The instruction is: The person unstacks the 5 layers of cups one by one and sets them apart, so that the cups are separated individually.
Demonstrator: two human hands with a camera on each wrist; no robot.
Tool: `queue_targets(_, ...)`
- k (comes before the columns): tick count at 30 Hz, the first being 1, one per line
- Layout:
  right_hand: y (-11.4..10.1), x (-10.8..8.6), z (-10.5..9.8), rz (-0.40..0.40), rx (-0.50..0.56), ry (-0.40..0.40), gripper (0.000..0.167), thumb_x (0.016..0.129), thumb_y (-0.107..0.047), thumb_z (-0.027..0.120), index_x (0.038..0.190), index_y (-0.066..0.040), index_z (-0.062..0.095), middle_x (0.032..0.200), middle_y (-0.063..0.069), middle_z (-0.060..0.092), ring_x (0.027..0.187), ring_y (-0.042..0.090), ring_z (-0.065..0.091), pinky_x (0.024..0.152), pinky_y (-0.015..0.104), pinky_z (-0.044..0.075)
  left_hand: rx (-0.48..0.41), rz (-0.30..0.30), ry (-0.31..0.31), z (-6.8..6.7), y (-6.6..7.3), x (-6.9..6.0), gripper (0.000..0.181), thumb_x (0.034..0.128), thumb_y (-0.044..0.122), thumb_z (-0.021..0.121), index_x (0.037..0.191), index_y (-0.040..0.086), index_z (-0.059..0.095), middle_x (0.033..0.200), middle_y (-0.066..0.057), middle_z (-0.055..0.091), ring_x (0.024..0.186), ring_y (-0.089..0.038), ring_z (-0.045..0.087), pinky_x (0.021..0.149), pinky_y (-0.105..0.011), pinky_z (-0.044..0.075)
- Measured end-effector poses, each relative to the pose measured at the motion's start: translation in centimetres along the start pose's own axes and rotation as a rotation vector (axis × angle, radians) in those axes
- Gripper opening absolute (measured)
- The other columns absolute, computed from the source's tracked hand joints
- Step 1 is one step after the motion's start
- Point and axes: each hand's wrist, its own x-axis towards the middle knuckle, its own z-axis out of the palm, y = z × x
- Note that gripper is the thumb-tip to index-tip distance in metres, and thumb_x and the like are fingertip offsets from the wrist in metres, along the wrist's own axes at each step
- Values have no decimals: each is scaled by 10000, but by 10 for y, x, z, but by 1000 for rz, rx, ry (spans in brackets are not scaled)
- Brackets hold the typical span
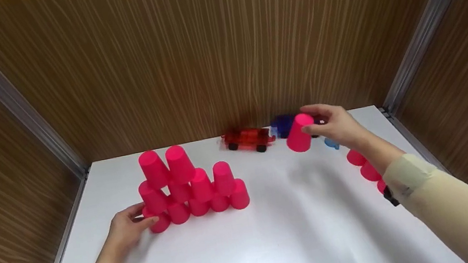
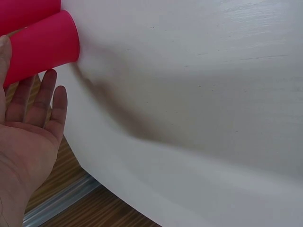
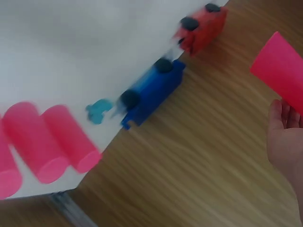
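Several upside-down pink cups [image 1: 199, 206] stand stacked in a row at left, with more on a second level and two on top. My left hand [image 1: 126, 231] [image 2: 28, 142] has thumb and fingers on either side of the leftmost bottom cup [image 1: 159, 222] [image 2: 45, 46]; some fingers extend loosely in the left wrist view. Right of the stack, my right hand [image 1: 338, 127] [image 3: 289, 146] holds another upside-down cup [image 1: 299, 134] [image 3: 284, 71] in the air, its thumb on the near side.
A red toy vehicle [image 1: 247, 139] [image 3: 203, 30] and a blue one [image 1: 282, 125] [image 3: 154, 92] stand along the back edge. A small light-blue piece [image 1: 332, 143] [image 3: 99, 111] lies near more pink cups [image 1: 369, 172] [image 3: 35, 142] at right. Wood-patterned walls enclose the white table [image 1: 242, 251].
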Motion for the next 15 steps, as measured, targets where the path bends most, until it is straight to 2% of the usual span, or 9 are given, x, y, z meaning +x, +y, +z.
queue_targets(8,38,-11,-29,58,-48,12,765,921,-403,843,1562,-152,509,1496,124,537,1373,364,500,965,443,551,4,-6,-4,-1,-5,0,807,927,390,842,1591,101,486,1522,-194,537,1351,-410,560,1037,-481,558)
queue_targets(15,71,-22,-46,112,-54,-6,727,979,-302,793,1593,-98,462,1514,179,534,1399,405,496,907,285,559,11,4,2,3,-3,0,797,934,382,838,1587,88,487,1516,-194,544,1349,-405,561,1028,-468,564)
